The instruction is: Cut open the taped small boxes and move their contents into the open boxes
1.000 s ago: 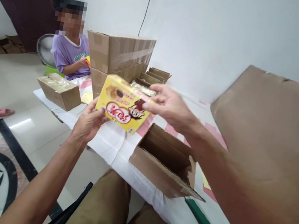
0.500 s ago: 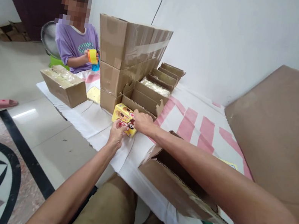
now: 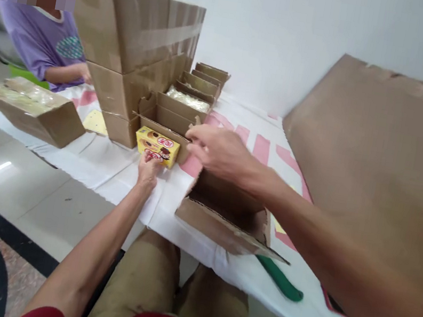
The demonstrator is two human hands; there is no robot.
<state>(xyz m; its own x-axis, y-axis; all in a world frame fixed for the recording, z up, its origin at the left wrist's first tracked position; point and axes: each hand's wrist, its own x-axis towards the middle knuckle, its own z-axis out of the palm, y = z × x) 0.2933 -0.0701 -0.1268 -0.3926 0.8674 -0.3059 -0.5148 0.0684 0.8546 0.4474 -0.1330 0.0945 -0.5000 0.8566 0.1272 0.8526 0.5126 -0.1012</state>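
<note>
A yellow snack box point(image 3: 157, 144) lies on the white-covered table point(image 3: 111, 177), right against the front of the nearest open carton point(image 3: 169, 119) in a row. My left hand point(image 3: 149, 167) reaches up to the box's near edge, fingertips pinched on it. My right hand point(image 3: 216, 151) hovers just to the right of the box, fingers loosely spread and holding nothing. Below my right wrist stands an empty open carton point(image 3: 226, 215).
Sealed cartons point(image 3: 135, 32) are stacked at the back left, with more open cartons point(image 3: 204, 79) behind. A person in a purple shirt point(image 3: 40, 40) sits beyond another filled carton point(image 3: 32, 112). A large cardboard sheet point(image 3: 378, 154) leans at right. A green-handled tool point(image 3: 280, 281) lies at the table edge.
The yellow box went from held in the air down onto the table by the open carton. My right hand has let go of it and drawn back to the right.
</note>
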